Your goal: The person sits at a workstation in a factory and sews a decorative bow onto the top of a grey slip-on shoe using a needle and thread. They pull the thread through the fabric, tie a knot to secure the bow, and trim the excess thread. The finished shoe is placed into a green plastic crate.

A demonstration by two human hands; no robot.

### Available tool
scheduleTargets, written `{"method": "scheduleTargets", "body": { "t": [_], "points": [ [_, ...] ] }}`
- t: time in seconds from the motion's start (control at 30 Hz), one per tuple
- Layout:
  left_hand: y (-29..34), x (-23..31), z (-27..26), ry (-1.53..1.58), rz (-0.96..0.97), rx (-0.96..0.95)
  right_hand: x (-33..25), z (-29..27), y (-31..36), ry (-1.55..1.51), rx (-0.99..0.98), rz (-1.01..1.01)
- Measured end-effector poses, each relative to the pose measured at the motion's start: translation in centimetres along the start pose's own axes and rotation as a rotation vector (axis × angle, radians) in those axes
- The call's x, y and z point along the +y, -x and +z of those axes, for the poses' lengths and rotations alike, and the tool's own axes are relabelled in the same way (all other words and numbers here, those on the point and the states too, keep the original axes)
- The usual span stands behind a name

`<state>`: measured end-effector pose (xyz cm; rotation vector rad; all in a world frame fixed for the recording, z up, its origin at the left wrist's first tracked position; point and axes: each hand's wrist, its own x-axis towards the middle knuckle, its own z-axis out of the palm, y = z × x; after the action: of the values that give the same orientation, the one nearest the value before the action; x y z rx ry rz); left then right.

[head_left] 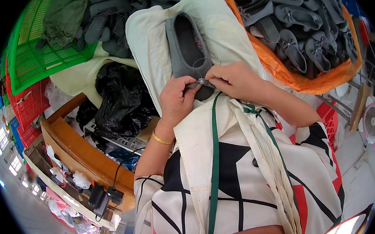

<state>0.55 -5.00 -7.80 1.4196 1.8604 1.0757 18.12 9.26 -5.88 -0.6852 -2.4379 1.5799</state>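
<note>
A grey flat shoe [187,48] lies on a pale cloth [216,25] over my lap, toe toward me. My left hand [175,100] pinches the shoe's toe end, and a gold bracelet sits on that wrist. My right hand [232,80] pinches a small shiny piece [202,81] at the same spot, fingertips touching those of the left hand. A thin thread [201,61] loops up from the toe. Whether a needle is in the fingers I cannot tell.
An orange-lined bin [288,76] at the upper right holds several grey shoes. More grey shoes lie in a green crate [33,53] at the upper left. A black plastic bag [117,95] and a wooden bench [82,153] are on my left. A small fan [373,123] stands at the right.
</note>
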Motion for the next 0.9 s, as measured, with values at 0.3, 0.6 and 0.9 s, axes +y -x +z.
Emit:
{"method": "scheduleTargets", "body": {
  "t": [0.3, 0.6, 0.9],
  "points": [
    [0.1, 0.5, 0.5, 0.001, -0.009, 0.079, -0.3, -0.4, 0.4, 0.114, -0.025, -0.077],
    [0.1, 0.5, 0.6, -0.020, 0.002, 0.084, -0.3, -0.3, 0.4, 0.142, -0.017, -0.107],
    [0.4, 0.6, 0.9, 0.016, -0.034, 0.105, -1.1, 1.6, 0.5, 0.393, -0.100, -0.065]
  ]
}}
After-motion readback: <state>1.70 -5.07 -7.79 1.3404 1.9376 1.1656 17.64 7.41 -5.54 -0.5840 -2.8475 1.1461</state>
